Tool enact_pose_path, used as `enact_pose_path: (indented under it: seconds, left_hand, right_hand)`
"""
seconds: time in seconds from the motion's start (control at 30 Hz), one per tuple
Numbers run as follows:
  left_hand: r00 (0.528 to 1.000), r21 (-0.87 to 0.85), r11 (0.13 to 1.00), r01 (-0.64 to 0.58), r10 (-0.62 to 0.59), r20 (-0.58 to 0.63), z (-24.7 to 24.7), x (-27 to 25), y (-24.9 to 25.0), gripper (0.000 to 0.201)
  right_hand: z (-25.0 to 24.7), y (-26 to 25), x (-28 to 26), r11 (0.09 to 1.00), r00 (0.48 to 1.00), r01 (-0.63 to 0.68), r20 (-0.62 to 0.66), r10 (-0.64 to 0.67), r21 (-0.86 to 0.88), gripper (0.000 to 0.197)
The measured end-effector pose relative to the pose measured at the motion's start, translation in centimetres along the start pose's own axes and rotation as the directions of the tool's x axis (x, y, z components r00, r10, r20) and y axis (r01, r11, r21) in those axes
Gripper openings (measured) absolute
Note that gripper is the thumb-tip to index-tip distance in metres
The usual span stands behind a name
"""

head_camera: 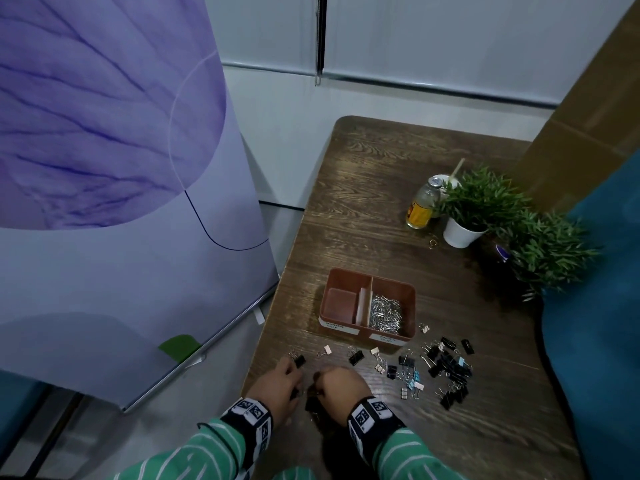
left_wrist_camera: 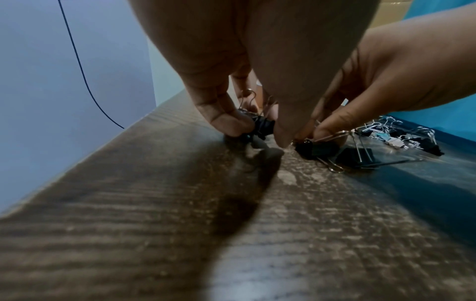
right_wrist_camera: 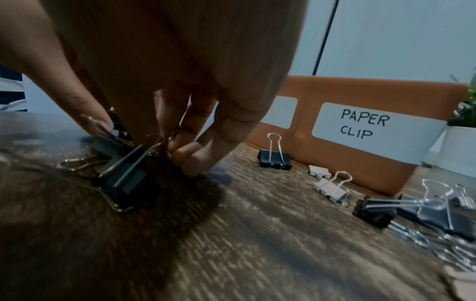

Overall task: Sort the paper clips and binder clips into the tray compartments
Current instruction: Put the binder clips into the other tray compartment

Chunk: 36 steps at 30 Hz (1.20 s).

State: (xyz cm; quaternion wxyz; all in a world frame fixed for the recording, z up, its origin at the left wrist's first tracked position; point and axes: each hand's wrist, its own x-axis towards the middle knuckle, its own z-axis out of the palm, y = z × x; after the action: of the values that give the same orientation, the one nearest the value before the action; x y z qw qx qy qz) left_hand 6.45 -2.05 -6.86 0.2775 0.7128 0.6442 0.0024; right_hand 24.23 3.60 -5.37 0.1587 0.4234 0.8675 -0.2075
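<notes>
- Two hands work side by side at the table's near edge, 6 o'clock from the tray (head_camera: 367, 332).
- Left hand (head_camera: 277, 384): fingertips (left_wrist_camera: 226, 122) curl round a black binder clip (left_wrist_camera: 262, 126), pinching it against the table (head_camera: 381, 202), probably to lift it.
- Right hand (head_camera: 341, 386): thumb and fingers close on the wire handles of a second black binder clip (right_wrist_camera: 123, 179), the easiest part to catch.
- Tray: its right compartment, labelled "PAPER CLIP" (right_wrist_camera: 365, 126), holds silver paper clips (head_camera: 385, 313); the left compartment (head_camera: 341, 304) looks bare, so binder clips presumably belong there.
- Loose binder clips (head_camera: 446, 368) lie scattered at 5 o'clock from the tray, unsorted.
</notes>
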Motion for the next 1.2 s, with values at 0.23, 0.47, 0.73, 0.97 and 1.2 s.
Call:
enact_pose_path:
  seconds: [0.23,0.47,0.73,0.97,1.2]
  left_hand:
    - [1.0,0.014,1.0,-0.018,0.018,-0.018,0.7,0.2,-0.3,0.032]
    - [1.0,-0.028,1.0,0.004,-0.004,-0.013,1.0,0.4,-0.1,0.027]
    - [0.999,-0.051,0.998,-0.03,0.031,0.011,1.0,1.0,-0.2,0.03]
    - [0.999,-0.055,0.998,-0.016,0.018,0.036,0.1,0.8,-0.1,0.035]
    - [0.999,0.031,0.999,-0.011,0.012,-0.042,-1.1,-0.3,0.4,0.049]
  right_hand:
    - [0.7,0.6,0.2,0.995,0.999,0.015,-0.048,-0.01,0.103,0.028]
    - [1.0,0.5,0.1,0.993,1.0,0.008,-0.017,-0.006,0.115,0.028]
    - [0.5,-0.6,-0.1,1.0,1.0,0.003,-0.011,-0.003,0.012,0.034]
    - [-0.1,-1.2,-0.1,0.996,0.996,-0.079,0.055,0.077,0.035,0.03]
    - [-2.2,1.4,-2.4,0.937,0.97,-0.183,-0.101,0.222,0.298,0.017]
